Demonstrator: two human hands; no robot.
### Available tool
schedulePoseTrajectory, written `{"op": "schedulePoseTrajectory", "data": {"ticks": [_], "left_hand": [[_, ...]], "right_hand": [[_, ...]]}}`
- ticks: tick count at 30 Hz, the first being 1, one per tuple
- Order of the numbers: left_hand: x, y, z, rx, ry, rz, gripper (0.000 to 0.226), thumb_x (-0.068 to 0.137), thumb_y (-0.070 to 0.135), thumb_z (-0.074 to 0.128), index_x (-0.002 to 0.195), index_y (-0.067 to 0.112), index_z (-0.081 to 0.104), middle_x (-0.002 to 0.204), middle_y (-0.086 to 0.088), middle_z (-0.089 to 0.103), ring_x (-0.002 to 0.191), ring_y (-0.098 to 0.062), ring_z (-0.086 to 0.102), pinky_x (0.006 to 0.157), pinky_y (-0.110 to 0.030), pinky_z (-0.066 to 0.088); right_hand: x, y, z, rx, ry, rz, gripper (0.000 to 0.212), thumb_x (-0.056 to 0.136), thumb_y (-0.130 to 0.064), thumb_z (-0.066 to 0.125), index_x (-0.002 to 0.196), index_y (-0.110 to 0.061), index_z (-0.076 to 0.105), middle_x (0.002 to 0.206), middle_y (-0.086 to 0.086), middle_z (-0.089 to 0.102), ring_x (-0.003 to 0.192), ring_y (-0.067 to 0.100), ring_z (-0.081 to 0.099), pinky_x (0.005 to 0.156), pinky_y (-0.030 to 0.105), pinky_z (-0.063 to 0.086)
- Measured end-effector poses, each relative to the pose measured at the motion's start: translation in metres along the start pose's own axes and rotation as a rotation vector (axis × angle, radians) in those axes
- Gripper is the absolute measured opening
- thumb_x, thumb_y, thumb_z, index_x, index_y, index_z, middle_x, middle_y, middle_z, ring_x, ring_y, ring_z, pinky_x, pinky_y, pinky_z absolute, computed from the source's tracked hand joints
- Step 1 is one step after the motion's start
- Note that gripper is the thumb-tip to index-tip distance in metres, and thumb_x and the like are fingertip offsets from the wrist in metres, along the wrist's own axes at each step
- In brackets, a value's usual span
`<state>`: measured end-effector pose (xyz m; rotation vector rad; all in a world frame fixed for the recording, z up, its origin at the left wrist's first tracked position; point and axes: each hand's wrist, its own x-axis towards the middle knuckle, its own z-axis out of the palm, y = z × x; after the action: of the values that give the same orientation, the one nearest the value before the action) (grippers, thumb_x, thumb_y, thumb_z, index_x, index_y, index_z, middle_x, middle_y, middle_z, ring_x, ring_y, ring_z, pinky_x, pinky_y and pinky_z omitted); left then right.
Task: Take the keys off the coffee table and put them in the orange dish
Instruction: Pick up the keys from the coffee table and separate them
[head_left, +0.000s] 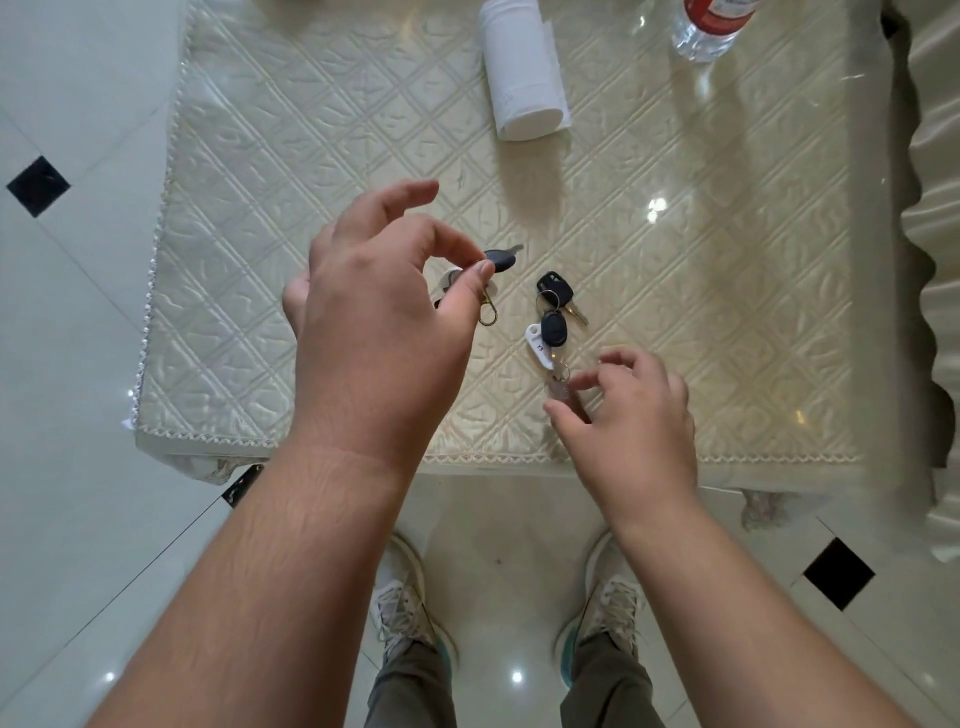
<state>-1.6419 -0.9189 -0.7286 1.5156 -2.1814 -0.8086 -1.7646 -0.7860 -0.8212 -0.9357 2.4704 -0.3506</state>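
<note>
Keys (551, 327) near table (311, 156) edge, seemingly in right hand (634, 415).

A white paper roll (524, 73) lies at the top. A water bottle (706, 26) is at the top right. Shoes (402, 603) are at the bottom.

A key bunch (553, 323) lies on my desk (311, 156), a second bunch (500, 260) just left; paper roll (522, 73) behind, bottle (704, 28) back right.

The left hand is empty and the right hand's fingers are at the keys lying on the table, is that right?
Not quite. The left hand is not empty: it pinches a bunch of keys with a gold clasp, as the head view shows. The right hand has its fingers at the other keys lying on the table.
</note>
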Motion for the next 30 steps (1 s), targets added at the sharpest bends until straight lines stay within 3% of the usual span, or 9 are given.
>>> {"op": "schedulePoseTrajectory", "data": {"ticks": [4, 9, 13, 16, 20, 23, 26, 30], "left_hand": [[-0.005, -0.002, 0.002, 0.008, 0.006, 0.005, 0.005, 0.084, 0.042, 0.067, 0.087, 0.037, 0.066, 0.131, 0.021, 0.050, 0.125, -0.005, 0.043, 0.102, -0.053, 0.034], [-0.010, 0.000, 0.002, -0.018, 0.053, 0.017, 0.006, 0.084, 0.040, 0.066, 0.088, 0.036, 0.067, 0.126, 0.020, 0.054, 0.122, -0.005, 0.047, 0.100, -0.052, 0.036], [-0.012, 0.005, -0.002, -0.001, 0.055, 0.023, 0.005, 0.084, 0.041, 0.066, 0.088, 0.037, 0.066, 0.125, 0.022, 0.055, 0.121, -0.004, 0.047, 0.099, -0.054, 0.035], [-0.012, 0.009, -0.007, -0.005, 0.057, 0.027, 0.006, 0.084, 0.041, 0.066, 0.088, 0.037, 0.066, 0.124, 0.023, 0.055, 0.120, -0.003, 0.047, 0.099, -0.053, 0.034], [-0.010, 0.015, -0.014, -0.028, 0.066, 0.043, 0.005, 0.084, 0.040, 0.067, 0.087, 0.036, 0.066, 0.121, 0.023, 0.056, 0.118, -0.002, 0.050, 0.100, -0.054, 0.034], [-0.010, 0.022, -0.021, -0.034, 0.065, 0.045, 0.004, 0.084, 0.040, 0.067, 0.087, 0.037, 0.065, 0.118, 0.024, 0.057, 0.116, 0.001, 0.051, 0.100, -0.053, 0.035], [-0.010, 0.031, -0.030, -0.028, 0.068, 0.043, 0.004, 0.084, 0.040, 0.067, 0.086, 0.037, 0.066, 0.117, 0.025, 0.057, 0.115, 0.003, 0.050, 0.100, -0.052, 0.034], [-0.009, 0.048, -0.051, -0.039, 0.055, 0.054, 0.004, 0.084, 0.040, 0.068, 0.086, 0.037, 0.066, 0.118, 0.024, 0.058, 0.116, 0.004, 0.049, 0.100, -0.051, 0.036]], "right_hand": [[-0.006, 0.000, 0.010, -0.019, 0.084, 0.014, 0.013, 0.078, -0.040, 0.075, 0.083, -0.031, 0.068, 0.124, -0.012, 0.051, 0.117, 0.017, 0.040, 0.091, 0.036, 0.032], [-0.008, 0.000, 0.014, -0.086, 0.048, 0.015, 0.007, 0.079, -0.038, 0.066, 0.078, -0.032, 0.064, 0.120, -0.011, 0.049, 0.114, 0.017, 0.039, 0.087, 0.033, 0.026], [-0.012, -0.001, 0.012, -0.042, 0.009, 0.001, 0.013, 0.080, -0.037, 0.060, 0.072, -0.027, 0.060, 0.103, -0.013, 0.046, 0.099, 0.014, 0.039, 0.083, 0.032, 0.030], [-0.011, -0.001, 0.005, 0.176, -0.039, 0.004, 0.008, 0.085, -0.030, 0.062, 0.083, -0.024, 0.066, 0.093, -0.009, 0.055, 0.083, 0.011, 0.052, 0.077, 0.029, 0.043], [-0.010, -0.008, -0.013, 0.555, -0.114, 0.121, 0.008, 0.087, -0.030, 0.070, 0.082, -0.025, 0.073, 0.070, -0.010, 0.070, 0.062, -0.001, 0.061, 0.055, 0.012, 0.040], [-0.011, -0.018, -0.029, 0.852, -0.178, 0.160, 0.004, 0.086, -0.023, 0.074, 0.088, -0.020, 0.072, 0.079, -0.007, 0.076, 0.076, 0.006, 0.070, 0.067, 0.017, 0.049], [-0.014, -0.027, -0.045, 1.145, -0.238, 0.183, 0.016, 0.086, -0.010, 0.073, 0.098, -0.013, 0.063, 0.092, 0.002, 0.077, 0.084, 0.016, 0.074, 0.065, 0.016, 0.049], [-0.019, -0.037, -0.073, 1.227, -0.291, 0.129, 0.040, 0.085, -0.004, 0.072, 0.113, -0.014, 0.047, 0.104, 0.001, 0.076, 0.084, 0.017, 0.074, 0.059, 0.013, 0.047]]}}
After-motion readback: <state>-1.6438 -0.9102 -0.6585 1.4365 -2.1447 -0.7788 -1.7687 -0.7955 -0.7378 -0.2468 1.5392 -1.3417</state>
